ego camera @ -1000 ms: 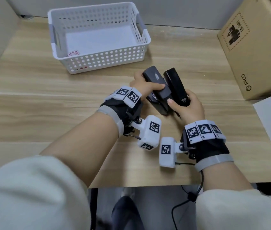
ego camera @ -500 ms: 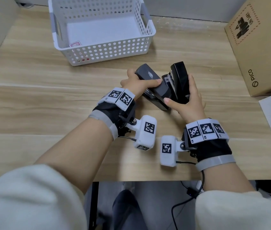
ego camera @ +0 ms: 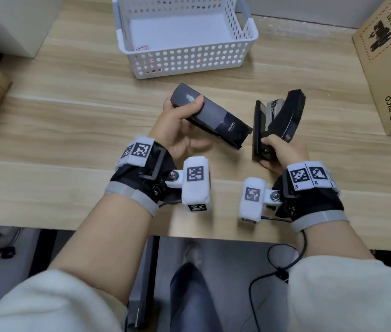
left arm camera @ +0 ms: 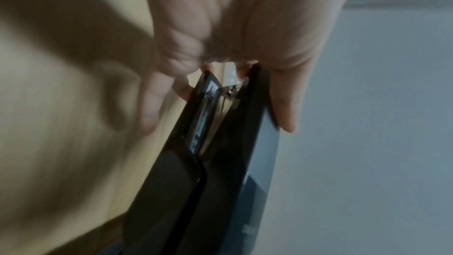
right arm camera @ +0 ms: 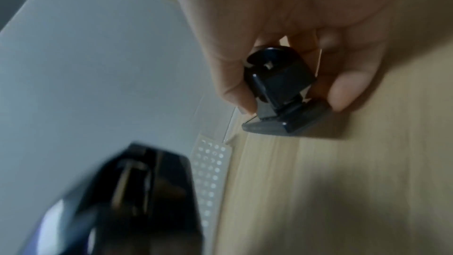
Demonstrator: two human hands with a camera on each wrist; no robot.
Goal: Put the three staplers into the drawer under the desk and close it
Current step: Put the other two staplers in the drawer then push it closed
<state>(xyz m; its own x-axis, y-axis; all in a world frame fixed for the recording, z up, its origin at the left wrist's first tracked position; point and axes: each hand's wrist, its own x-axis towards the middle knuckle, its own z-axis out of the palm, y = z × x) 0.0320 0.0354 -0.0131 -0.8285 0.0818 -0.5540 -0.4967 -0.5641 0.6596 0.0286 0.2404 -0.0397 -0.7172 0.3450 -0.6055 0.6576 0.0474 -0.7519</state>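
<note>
Your left hand (ego camera: 177, 125) is gripping the dark grey, long-bodied plastic stapler (ego camera: 210, 118), thumb curled over the far end and fingers wrapped underneath. That stapler is lying just ahead of your palm, its long axis running from far-left to near-right, with the near end pointing toward your other hand.

Your right hand (ego camera: 279, 152) is clutching the glossy black stapler (ego camera: 283, 118) by its hinge end; its long axis is standing away from you, arm splayed open from the base. The two staplers are nearly touching at their near ends.

Only two of the three staplers are showing, and the drawer is not in view; judging by the task, it is sitting below the near edge of the light wooden tabletop (ego camera: 70, 130), toward you from both hands. Neither hand is free to pull it open, and both look about equally near that edge.

Compared with half a second ago, the staplers are no longer pressed side by side: you are drawing them apart.
</note>
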